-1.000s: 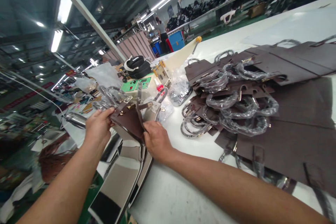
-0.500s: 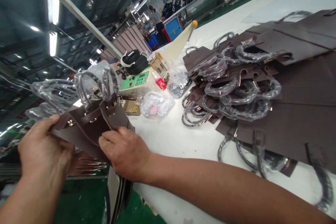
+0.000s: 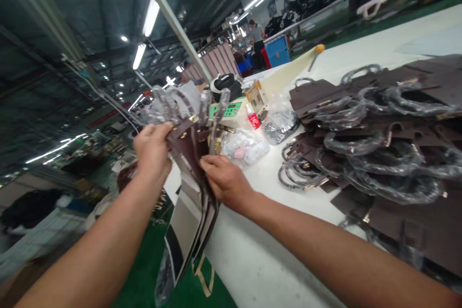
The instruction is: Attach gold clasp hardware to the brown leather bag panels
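Observation:
Between my two hands hangs a bundle of dark brown bag panels (image 3: pixel 186 147), with plastic-wrapped handles (image 3: pixel 205 106) sticking up from the top. My left hand (image 3: pixel 153 151) is closed on the upper left edge of the bundle. On the other side, my right hand (image 3: pixel 227 180) grips the right edge with curled fingers. Below them the panels dangle past the table edge, showing pale inner faces (image 3: pixel 184 224) and a black strip. How many panels each hand holds cannot be made out.
To the right, brown panels with wrapped handles (image 3: pixel 375 144) lie piled on the white table (image 3: pixel 260 245). Behind my hands are a green control panel (image 3: pixel 225 109), a red-labelled bottle (image 3: pixel 253 119) and clear plastic bags (image 3: pixel 249 147). A person (image 3: pixel 257 38) stands far off.
My view has swung left, so the table things sit further right. Both hands still hold the brown panels, now further from me, with their pale inner faces hanging in sight.

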### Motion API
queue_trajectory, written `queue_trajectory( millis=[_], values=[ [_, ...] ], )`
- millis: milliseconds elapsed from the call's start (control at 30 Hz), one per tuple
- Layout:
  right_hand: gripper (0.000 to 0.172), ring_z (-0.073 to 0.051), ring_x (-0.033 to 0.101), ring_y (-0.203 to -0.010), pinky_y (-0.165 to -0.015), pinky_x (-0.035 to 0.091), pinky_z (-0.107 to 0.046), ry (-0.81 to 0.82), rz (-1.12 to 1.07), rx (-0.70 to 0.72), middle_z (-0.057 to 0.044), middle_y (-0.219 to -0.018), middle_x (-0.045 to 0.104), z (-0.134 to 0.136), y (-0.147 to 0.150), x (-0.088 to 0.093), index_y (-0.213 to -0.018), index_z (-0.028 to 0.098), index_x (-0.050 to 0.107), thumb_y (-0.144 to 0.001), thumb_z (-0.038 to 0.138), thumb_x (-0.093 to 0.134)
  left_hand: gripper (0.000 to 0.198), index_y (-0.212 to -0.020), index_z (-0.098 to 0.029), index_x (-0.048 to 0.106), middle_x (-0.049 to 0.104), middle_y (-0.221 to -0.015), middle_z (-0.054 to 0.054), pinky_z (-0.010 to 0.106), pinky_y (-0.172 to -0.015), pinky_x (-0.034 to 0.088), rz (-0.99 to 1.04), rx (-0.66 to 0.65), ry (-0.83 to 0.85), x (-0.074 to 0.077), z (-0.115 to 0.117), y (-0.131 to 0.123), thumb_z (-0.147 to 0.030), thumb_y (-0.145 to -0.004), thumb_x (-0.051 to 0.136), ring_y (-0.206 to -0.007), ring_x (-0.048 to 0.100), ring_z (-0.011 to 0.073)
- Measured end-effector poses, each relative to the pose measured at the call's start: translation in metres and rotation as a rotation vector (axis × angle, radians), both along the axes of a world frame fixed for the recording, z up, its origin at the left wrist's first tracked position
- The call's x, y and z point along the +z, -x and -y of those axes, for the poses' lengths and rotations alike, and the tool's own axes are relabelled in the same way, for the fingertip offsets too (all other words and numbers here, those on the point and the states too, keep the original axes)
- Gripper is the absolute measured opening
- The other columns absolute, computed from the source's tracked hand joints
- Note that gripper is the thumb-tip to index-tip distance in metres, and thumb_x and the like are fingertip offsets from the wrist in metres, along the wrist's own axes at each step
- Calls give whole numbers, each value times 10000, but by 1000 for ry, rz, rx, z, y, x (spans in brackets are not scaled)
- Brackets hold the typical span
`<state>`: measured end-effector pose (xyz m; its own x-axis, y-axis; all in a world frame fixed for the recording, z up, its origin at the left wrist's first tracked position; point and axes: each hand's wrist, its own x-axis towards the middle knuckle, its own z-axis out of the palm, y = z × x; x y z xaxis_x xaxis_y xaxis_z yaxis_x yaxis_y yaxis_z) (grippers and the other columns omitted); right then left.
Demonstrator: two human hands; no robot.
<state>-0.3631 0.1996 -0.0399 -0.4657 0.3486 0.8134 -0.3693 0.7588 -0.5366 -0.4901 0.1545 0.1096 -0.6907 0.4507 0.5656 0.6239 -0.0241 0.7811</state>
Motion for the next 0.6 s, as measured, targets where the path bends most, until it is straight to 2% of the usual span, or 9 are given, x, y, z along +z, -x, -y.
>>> queue_trajectory(
  millis=[67,133,200,233,267,333,433,500,600],
  values=[
    [397,-216,568,-1254,-1109,441,-369,204,41,11,-93,-1361,642,-23,0,-23,-1320,208,645,-973,169,455,199,-784,-194,533,586,-709,-46,248,-628,443,-40,-9,57,-23,-24,1,-333,-827,668,-657,546,119],
    [333,-235,616,-1176,-1067,461,-361,482,218,-57,-66,-1214,717,-46,-3,-51,-1151,234,727,-874,209,543,197,-802,-192,578,669,-802,28,330,-742,501,-73,-2,169,-57,-48,-6,-338,-799,710,-799,636,204],
    [288,-306,667,-1018,-960,510,-438,581,309,-117,-130,-1012,755,-67,-8,-80,-984,166,747,-784,216,545,235,-875,-177,635,719,-917,116,439,-861,517,-98,-4,285,-96,-68,-20,-286,-725,779,-942,673,306],
    [297,-316,684,-930,-895,530,-449,615,343,-123,-137,-938,762,-76,-10,-93,-961,156,744,-750,225,547,325,-975,-168,657,729,-1018,158,488,-930,506,-112,-6,307,-116,-76,-30,-240,-691,798,-1029,668,346],
    [304,-322,690,-879,-857,536,-450,643,365,-130,-141,-902,765,-83,-12,-104,-943,150,739,-723,237,549,434,-1077,-166,662,719,-1133,186,516,-1005,480,-134,-15,318,-134,-81,-39,-194,-668,803,-1122,647,369],
    [330,-320,695,-848,-829,538,-434,681,391,-132,-143,-908,776,-90,-13,-119,-949,153,730,-690,257,555,583,-1270,-196,616,650,-1339,184,499,-1139,413,-226,-68,321,-163,-84,-54,-165,-707,765,-1287,575,351],
    [358,-314,698,-890,-843,531,-410,714,409,-135,-150,-978,784,-90,-12,-123,-976,157,725,-681,274,558,680,-1431,-196,500,523,-1495,192,490,-1209,374,-385,-125,307,-182,-74,-62,-160,-778,689,-1417,471,329],
    [373,-306,702,-912,-853,531,-396,728,417,-130,-148,-1003,785,-86,-12,-117,-993,152,728,-686,273,553,688,-1447,-200,473,471,-1527,197,507,-1184,418,-393,-127,296,-182,-62,-58,-154,-789,667,-1436,450,334],
    [390,-282,712,-937,-876,535,-370,744,426,-109,-115,-1019,790,-82,-16,-102,-1017,157,740,-695,264,547,637,-1419,-221,480,437,-1536,190,514,-1090,518,-373,-168,291,-178,-44,-51,-157,-806,643,-1389,502,332]
  ],
)
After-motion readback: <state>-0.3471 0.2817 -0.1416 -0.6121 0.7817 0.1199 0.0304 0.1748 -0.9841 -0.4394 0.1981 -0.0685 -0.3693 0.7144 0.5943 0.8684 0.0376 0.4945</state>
